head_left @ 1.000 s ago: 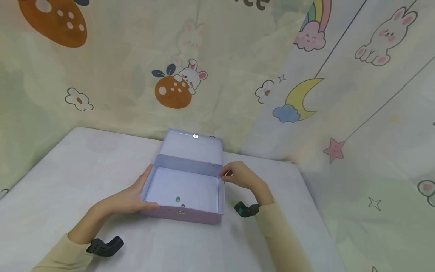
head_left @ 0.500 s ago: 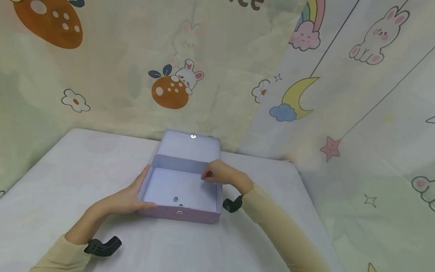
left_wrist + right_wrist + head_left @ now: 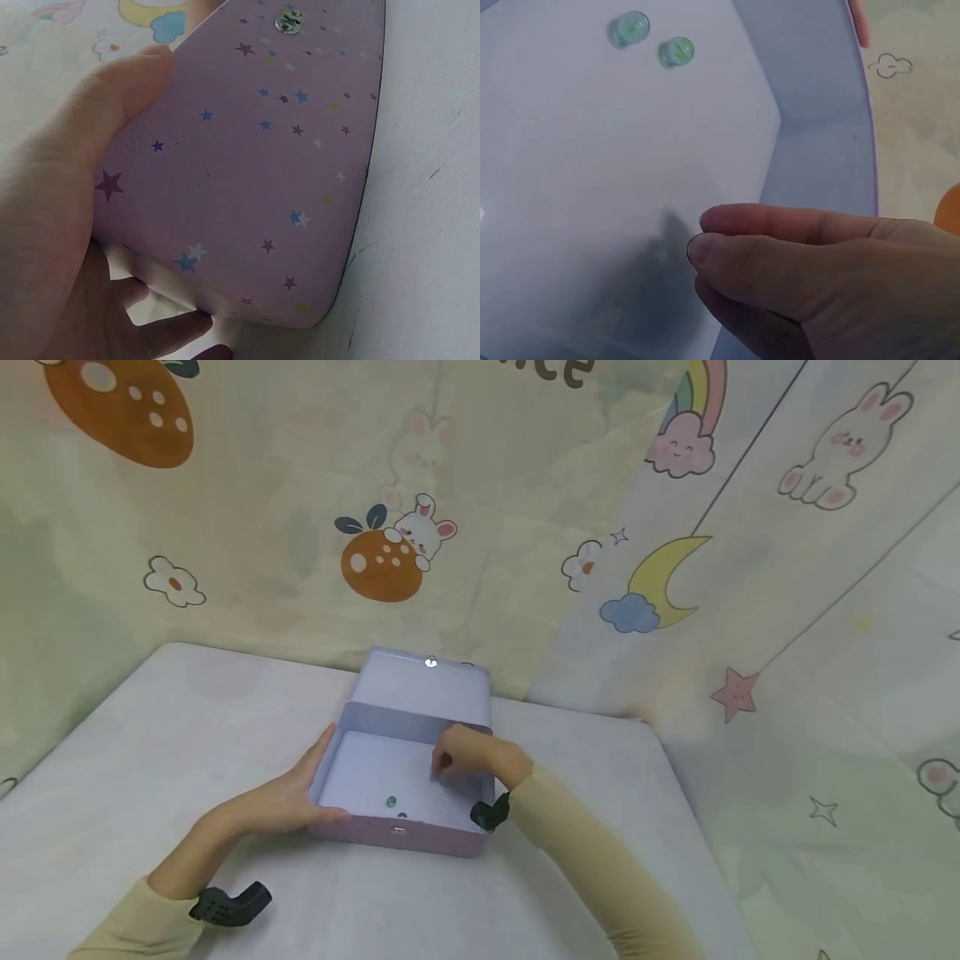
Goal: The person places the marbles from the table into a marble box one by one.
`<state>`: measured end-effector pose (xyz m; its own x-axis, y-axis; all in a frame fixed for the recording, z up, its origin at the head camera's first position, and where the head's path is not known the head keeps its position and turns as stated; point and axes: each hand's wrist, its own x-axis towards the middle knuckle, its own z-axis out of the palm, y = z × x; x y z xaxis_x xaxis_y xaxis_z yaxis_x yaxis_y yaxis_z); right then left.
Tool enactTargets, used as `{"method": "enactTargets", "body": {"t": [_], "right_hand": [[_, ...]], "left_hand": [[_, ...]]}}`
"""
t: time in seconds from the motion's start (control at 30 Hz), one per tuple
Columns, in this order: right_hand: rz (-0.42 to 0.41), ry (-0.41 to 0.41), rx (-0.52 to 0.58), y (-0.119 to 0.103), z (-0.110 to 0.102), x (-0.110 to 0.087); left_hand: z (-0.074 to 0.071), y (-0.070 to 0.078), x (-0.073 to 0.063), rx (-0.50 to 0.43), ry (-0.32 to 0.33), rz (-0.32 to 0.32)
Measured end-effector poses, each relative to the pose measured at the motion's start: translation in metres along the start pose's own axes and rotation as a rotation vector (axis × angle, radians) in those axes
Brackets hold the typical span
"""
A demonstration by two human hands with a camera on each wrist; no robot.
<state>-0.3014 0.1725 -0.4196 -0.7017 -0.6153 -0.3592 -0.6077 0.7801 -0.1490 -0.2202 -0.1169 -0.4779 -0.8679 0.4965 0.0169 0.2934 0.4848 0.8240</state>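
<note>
A lilac tin box (image 3: 480, 843) with a star print stands on the table, its hinged lid (image 3: 423, 689) tipped back. My left hand (image 3: 281, 797) holds the box's near left corner, thumb at the front rim and fingers along the side, as the left wrist view also shows (image 3: 52, 195). Over the inside of the box, my right hand (image 3: 468, 752) points down with thumb and fingertips together. A thin, rounded glassy edge (image 3: 688, 250) shows at the thumb tip, a marble mostly hidden by the fingers. Two clear green marbles (image 3: 634, 27) (image 3: 680, 51) lie on the box floor near the front wall.
A white cloth covers the table (image 3: 225, 718). Behind it hangs a printed backdrop (image 3: 510, 485) with rabbits, flowers and a moon, close behind the lid. A metal clasp (image 3: 399, 830) sits on the box's front. Black wrist cameras (image 3: 231, 906) sit on both wrists.
My right hand has moved from the box's right rim leftward and down into the box, fingertips still pinched. The left hand, the box and the two marbles have stayed put.
</note>
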Motion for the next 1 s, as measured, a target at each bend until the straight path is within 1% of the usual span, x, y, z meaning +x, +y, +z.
{"method": "enactTargets", "body": {"t": [0.13,0.4,0.53,0.63,0.7,0.8,0.9,1.0], "right_hand": [[0.011,-0.001,0.007,-0.002,0.003,0.000],[0.061,-0.017,0.036,-0.005,0.008,0.003],[0.052,-0.011,0.043,-0.004,0.008,0.003],[0.037,0.014,0.061,-0.001,0.004,-0.002],[0.024,0.053,0.084,0.003,-0.003,-0.008],[0.023,0.146,0.151,0.010,-0.017,-0.023],[0.032,0.256,0.241,0.019,-0.026,-0.046],[0.055,0.375,0.329,0.028,-0.026,-0.072]], "left_hand": [[0.001,0.001,0.001,0.002,-0.004,-0.012],[0.001,0.005,0.000,0.004,-0.004,-0.020],[0.002,0.006,0.000,0.005,-0.004,-0.022],[0.002,0.005,0.000,0.010,-0.004,-0.025],[0.003,0.004,0.000,0.012,-0.004,-0.027],[0.003,0.002,0.001,0.009,-0.002,-0.024],[0.003,0.001,0.002,0.006,0.000,-0.016],[0.002,0.001,0.002,0.010,-0.001,-0.016]]}}
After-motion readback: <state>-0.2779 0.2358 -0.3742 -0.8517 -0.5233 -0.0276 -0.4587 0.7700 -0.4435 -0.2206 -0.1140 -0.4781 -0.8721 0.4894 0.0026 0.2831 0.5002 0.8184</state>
